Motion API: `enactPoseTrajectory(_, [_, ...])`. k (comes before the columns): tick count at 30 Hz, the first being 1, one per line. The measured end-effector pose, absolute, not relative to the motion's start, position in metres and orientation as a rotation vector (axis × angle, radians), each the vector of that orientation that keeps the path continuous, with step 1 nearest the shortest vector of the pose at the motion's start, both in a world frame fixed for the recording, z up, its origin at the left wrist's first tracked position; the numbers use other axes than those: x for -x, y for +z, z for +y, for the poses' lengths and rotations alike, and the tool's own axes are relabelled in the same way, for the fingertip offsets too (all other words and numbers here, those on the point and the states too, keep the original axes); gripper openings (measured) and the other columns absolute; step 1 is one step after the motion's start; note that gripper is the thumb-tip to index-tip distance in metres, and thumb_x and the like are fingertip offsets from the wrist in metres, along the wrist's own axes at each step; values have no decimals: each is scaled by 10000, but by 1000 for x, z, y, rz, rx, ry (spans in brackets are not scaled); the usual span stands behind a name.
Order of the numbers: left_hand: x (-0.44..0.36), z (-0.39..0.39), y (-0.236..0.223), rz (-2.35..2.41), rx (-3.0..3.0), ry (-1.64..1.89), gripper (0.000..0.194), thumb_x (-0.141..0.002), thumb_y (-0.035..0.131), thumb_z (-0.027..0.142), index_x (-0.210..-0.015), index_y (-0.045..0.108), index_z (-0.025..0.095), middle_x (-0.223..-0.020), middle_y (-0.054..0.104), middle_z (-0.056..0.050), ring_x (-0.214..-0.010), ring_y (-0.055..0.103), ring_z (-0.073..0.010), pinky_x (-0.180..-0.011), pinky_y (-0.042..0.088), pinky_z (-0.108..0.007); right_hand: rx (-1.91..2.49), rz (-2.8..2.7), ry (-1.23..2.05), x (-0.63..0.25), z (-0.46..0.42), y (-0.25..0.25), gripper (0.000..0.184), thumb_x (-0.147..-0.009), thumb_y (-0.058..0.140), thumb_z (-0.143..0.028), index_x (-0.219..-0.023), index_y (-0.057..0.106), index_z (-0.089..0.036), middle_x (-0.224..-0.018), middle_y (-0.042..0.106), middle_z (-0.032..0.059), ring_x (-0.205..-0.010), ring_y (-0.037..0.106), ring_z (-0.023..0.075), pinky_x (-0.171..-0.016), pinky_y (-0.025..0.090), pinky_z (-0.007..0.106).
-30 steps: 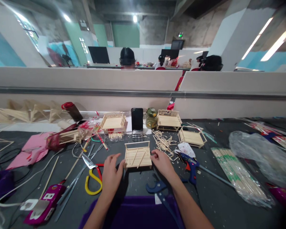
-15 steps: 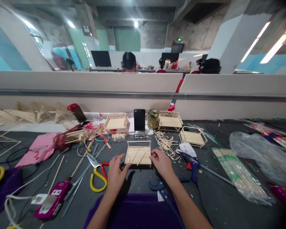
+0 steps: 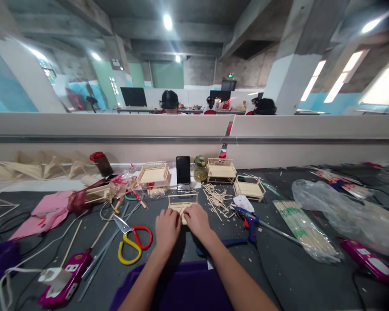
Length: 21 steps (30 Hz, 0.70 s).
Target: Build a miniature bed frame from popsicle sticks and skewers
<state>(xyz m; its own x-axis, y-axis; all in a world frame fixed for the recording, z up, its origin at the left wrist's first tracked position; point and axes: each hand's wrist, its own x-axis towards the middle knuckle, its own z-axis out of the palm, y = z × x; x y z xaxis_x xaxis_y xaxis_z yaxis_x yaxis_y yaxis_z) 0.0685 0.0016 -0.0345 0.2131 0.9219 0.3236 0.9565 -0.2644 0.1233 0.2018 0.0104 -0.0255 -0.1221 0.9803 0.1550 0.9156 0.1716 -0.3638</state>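
Observation:
In front of me stands a miniature bed (image 3: 183, 199) made of thin wooden sticks, with a rail along its far side. My left hand (image 3: 168, 226) covers its left front part, fingers curled down onto it. From the right, my right hand (image 3: 197, 221) reaches over the bed, fingers bent and close to the left ones. The backs of both hands hide the fingertips and whatever is between them. Left of my hands lie scissors (image 3: 129, 255) with one yellow and one red handle. A blue glue gun (image 3: 251, 224) rests to the right.
Behind are similar stick models (image 3: 221, 170), a phone on a stand (image 3: 183, 170), a green bottle (image 3: 200, 169) and a pile of short sticks (image 3: 215, 198). Bagged sticks (image 3: 306, 229) lie right, a purple power strip (image 3: 66, 280) left. People sit beyond the partition (image 3: 116, 125).
Both hands have moved inward from the bed's sides and now meet over its front, fingers more curled. The view has tilted up and swung slightly right.

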Motion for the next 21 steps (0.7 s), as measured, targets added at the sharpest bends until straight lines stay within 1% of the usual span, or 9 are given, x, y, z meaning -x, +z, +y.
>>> enactPoseTrajectory(4, [-67, 2, -35, -1857, 2278, -505, 182, -900, 463, 226, -845, 631, 183, -906, 648, -84, -895, 524, -260, -685, 332, -343, 1835, -2017, 259, -209, 6, -24, 183, -892, 532, -243, -912, 714, -260, -983, 698, 25, -984, 583, 175, -768, 391, 231])
enactPoseTrajectory(8, [-65, 6, -39, -1873, 2227, -553, 146, -880, 479, 212, -862, 619, 175, -876, 642, -86, -873, 526, -262, -682, 336, -341, 1947, -1876, 258, -233, 5, -24, 193, -890, 515, -235, -922, 705, -249, -953, 714, 21, -916, 618, 177, -706, 385, 240])
enactPoseTrajectory(12, [-62, 8, -47, -1856, 2223, -632, 149, -881, 476, 207, -824, 610, 177, -845, 633, -76, -845, 526, -248, -707, 362, -336, 2001, -1808, 239, -251, 8, -24, 191, -885, 514, -239, -891, 704, -252, -903, 723, 4, -858, 640, 160, -658, 373, 231])
enactPoseTrajectory(14, [-59, 8, -52, -1837, 2231, -679, 152, -890, 469, 210, -841, 610, 182, -848, 629, -66, -845, 528, -236, -729, 377, -328, 2008, -1811, 211, -249, 11, -25, 189, -880, 521, -240, -871, 709, -255, -882, 723, 3, -850, 643, 158, -652, 369, 228])
enactPoseTrajectory(18, [-50, 8, -64, -1782, 2247, -912, 147, -895, 475, 225, -908, 617, 190, -884, 620, -61, -872, 525, -232, -769, 402, -328, 2030, -1834, 120, -231, 20, -32, 186, -870, 540, -257, -832, 719, -226, -904, 716, 51, -881, 635, 191, -657, 368, 246])
enactPoseTrajectory(21, [-43, 9, -70, -1762, 2277, -1053, 136, -887, 501, 262, -849, 618, 205, -858, 604, -53, -853, 520, -232, -758, 413, -332, 2041, -1857, 47, -219, 27, -40, 178, -863, 550, -246, -847, 718, -186, -933, 704, 95, -919, 619, 221, -681, 376, 264])
